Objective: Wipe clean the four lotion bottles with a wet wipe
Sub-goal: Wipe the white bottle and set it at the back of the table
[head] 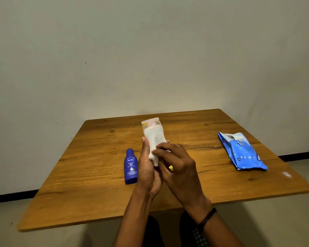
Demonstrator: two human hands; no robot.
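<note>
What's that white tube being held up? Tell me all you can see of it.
The white tube looks like soft plastic, with fine print on its side and its flat crimped end, trimmed pink and yellow, pointing up. It is held above the table. The left hand grips its lower half; the right hand pinches a wet wipe against it.

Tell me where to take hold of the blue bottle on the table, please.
Grip the blue bottle across its wide lower body, below the narrow neck, coming from above and its free left side: the left hand holding the white tube crowds its right.
</note>
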